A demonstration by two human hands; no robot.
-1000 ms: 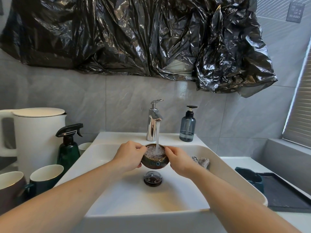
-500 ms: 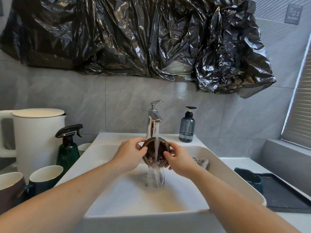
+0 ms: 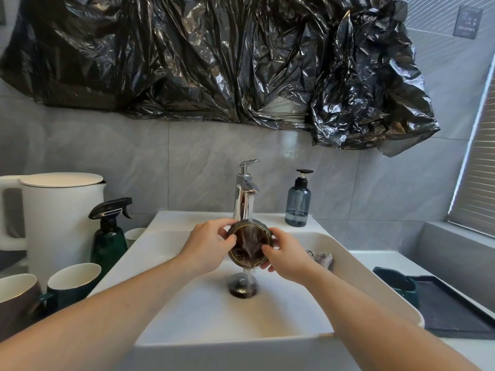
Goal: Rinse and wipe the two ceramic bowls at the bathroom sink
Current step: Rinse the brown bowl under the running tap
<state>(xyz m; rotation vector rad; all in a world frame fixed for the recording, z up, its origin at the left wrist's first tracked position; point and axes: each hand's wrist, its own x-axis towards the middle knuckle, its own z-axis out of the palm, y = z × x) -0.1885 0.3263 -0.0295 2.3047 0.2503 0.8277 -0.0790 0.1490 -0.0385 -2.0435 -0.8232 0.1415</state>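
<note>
Bowl: a small dark brown ceramic bowl with a thin gold rim (image 3: 250, 243) is tilting its mouth toward the camera, under the stream, above the drain (image 3: 242, 287).
Left hand: the left hand (image 3: 207, 243) is gripping the bowl's left edge, fingers curling over the rim.
Right hand: the right hand (image 3: 288, 257) is pinching the right edge.
Room: the glossy white rectangular sink (image 3: 348, 266) is leaving open basin all around the bowl.
Tap: the chrome faucet (image 3: 245, 194) is running just behind.
Surroundings: a crumpled cloth (image 3: 322, 258) is lying on the sink's right rim; a blue-grey pump bottle (image 3: 297, 203) is standing on the back ledge; grey marbled tiles are lining the wall.
</note>
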